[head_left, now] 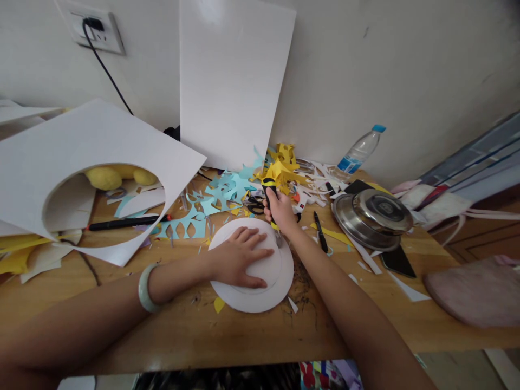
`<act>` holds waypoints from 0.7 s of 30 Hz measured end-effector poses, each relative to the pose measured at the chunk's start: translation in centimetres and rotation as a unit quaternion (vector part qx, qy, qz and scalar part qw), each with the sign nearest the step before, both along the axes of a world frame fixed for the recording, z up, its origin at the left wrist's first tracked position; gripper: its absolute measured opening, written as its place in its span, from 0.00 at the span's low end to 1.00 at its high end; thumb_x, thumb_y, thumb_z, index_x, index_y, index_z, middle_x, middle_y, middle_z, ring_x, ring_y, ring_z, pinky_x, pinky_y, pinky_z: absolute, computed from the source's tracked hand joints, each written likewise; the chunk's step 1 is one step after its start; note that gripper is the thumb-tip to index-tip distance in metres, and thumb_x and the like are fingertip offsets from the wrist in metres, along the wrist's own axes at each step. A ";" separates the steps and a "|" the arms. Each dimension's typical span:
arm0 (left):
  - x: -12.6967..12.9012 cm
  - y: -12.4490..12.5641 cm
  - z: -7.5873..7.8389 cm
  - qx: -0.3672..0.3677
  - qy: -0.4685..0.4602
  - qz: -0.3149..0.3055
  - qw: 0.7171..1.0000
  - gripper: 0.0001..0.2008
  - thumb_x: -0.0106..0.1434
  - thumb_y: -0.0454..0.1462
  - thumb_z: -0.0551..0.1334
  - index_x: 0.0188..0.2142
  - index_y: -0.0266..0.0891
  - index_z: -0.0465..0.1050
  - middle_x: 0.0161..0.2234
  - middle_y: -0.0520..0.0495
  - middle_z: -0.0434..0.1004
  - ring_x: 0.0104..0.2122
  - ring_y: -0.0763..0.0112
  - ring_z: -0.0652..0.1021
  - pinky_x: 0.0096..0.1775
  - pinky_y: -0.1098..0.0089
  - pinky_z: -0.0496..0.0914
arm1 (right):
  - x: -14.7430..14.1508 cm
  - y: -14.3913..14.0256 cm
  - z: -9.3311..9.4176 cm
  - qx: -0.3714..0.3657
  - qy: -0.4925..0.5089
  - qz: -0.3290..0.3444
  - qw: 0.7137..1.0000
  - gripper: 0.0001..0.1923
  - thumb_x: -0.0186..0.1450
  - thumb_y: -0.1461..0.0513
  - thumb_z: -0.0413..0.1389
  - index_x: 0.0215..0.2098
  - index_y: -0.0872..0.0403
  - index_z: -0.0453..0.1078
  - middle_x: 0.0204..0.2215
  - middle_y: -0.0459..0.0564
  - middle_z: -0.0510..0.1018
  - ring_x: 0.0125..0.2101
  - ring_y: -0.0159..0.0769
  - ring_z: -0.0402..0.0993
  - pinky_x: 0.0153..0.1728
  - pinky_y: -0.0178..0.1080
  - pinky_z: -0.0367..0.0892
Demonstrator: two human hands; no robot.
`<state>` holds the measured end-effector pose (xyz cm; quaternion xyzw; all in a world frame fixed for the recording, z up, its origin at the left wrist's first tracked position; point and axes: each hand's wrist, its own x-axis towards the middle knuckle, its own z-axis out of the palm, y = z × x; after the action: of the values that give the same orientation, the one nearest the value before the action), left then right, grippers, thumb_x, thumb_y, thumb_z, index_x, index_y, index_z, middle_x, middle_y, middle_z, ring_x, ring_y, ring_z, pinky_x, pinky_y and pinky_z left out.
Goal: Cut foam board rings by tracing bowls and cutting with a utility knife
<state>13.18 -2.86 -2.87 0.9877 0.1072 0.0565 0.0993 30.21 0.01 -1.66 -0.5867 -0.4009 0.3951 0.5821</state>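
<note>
A round white foam board disc [247, 303] lies on the wooden table, with a faint curved line inside its edge. My left hand [239, 257], a pale green bangle on its wrist, presses flat on the disc with fingers spread. Closed around a black-and-yellow-handled cutter [268, 184] is my right hand [280, 208], just beyond the disc. The cutter's metal end [279, 239] meets the disc near its right rim; its exact shape is partly hidden by the hand.
Blue paper scraps [227, 192] and yellow scraps [284, 168] cover the back. Scissors [255, 205] lie among them. To the right are a pen [320, 233], metal bowl [371, 216] and bottle [359, 151]. A white board with a round hole [97, 130] leans left; another board [235, 76] stands against the wall.
</note>
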 end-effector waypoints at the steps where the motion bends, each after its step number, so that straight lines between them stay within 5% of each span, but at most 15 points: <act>1: 0.0 0.0 0.0 0.000 0.000 0.000 1.000 0.36 0.55 0.60 0.53 0.57 0.44 0.60 0.60 0.36 0.54 0.57 0.45 0.57 0.55 0.48 0.48 | 0.0 0.1 0.0 -0.001 0.003 0.003 1.000 0.16 0.59 0.50 0.51 0.24 0.53 0.56 0.16 0.38 0.63 0.09 0.21 0.55 0.06 0.27 0.52; 21: 0.0 0.0 -0.1 0.001 -0.003 -0.001 1.000 0.36 0.55 0.60 0.53 0.57 0.44 0.60 0.60 0.36 0.54 0.57 0.44 0.57 0.55 0.47 0.48 | -0.2 0.9 -0.4 -0.004 0.029 0.062 0.998 0.16 0.58 0.50 0.53 0.25 0.52 0.57 0.16 0.37 0.63 0.09 0.21 0.56 0.06 0.27 0.52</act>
<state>13.21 -2.88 -2.96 0.9877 0.1061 0.0590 0.0983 30.00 0.88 -2.11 -0.5513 -0.4183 0.4489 0.5654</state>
